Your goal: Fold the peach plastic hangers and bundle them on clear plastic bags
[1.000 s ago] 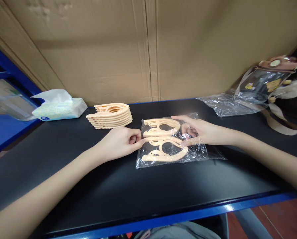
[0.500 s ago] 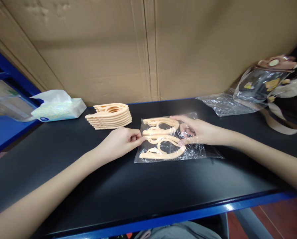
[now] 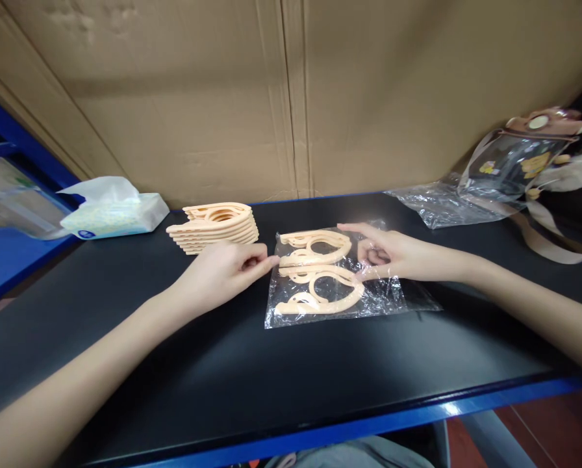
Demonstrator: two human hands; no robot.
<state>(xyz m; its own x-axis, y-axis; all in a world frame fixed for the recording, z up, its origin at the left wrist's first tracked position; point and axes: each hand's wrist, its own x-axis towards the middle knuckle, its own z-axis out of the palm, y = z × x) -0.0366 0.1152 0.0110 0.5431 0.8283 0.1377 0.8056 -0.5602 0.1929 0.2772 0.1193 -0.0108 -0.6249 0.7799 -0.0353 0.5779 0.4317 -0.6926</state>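
Observation:
A clear plastic bag (image 3: 393,302) lies flat on the black tabletop, with two cream folding hangers (image 3: 340,305) side by side inside it. My left hand (image 3: 223,273) is closed, its thumb tip meeting the bag's left edge near the middle; the fingertips are partly hidden. From the right, my right hand (image 3: 388,253) grips the bag, index finger and thumb spread at the hangers' rounded ends and the other fingers curled on the film. Just behind my left hand stands a neat stack of matching folding hangers (image 3: 213,224).
A tissue pack (image 3: 120,214) stands at the back left. Another piece of clear plastic (image 3: 437,201) lies at the back right beside a see-through strapped bag (image 3: 505,162). Brown cardboard (image 3: 198,117) rises behind the table, whose front edge (image 3: 320,435) is blue.
My left hand has shifted slightly left along the bag's edge, and the bag's near left corner has slid a little toward me. My right hand has moved slightly right.

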